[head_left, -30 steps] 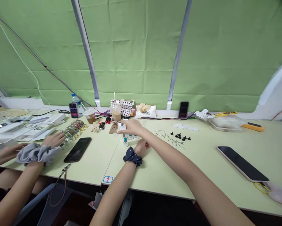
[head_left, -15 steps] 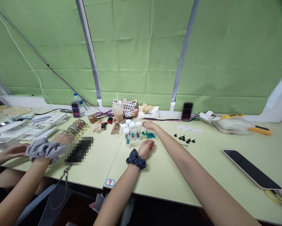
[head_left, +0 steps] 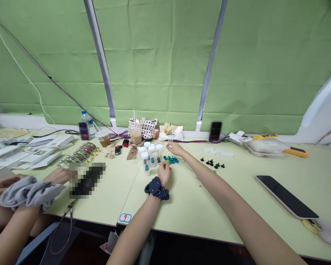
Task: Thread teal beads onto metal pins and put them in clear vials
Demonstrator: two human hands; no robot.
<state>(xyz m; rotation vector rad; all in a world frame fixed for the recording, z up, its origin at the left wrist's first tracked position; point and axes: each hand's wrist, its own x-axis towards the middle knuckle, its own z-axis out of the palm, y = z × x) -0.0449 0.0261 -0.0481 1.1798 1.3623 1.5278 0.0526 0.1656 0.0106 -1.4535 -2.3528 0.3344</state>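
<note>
My right hand [head_left: 174,148] reaches to the back, past the coloured pieces, its fingers closed at a small clear vial [head_left: 170,139] that shows just above them. Closer to me, my left hand [head_left: 164,173] hovers with fingers curled together; what they hold, if anything, is hidden. A dark dotted scrunchie [head_left: 157,188] circles that wrist. Just beyond it lies a cluster of shiny blue and green bells or beads [head_left: 173,160]. To its left stand several clear vials with white caps [head_left: 152,156], some with a blue piece inside.
Small black pieces [head_left: 212,164] and white translucent discs [head_left: 218,151] lie right of my arm; a phone [head_left: 287,197] is farther right. Drink cups [head_left: 136,134] stand at the back. At left, a co-worker's hand [head_left: 59,176] is near a row of jars [head_left: 82,152].
My left hand has turned and its fingers have curled in more tightly. A clear vial now shows above my right fingers. The co-worker's hand has drawn back from the jars. The view has shifted slightly.
</note>
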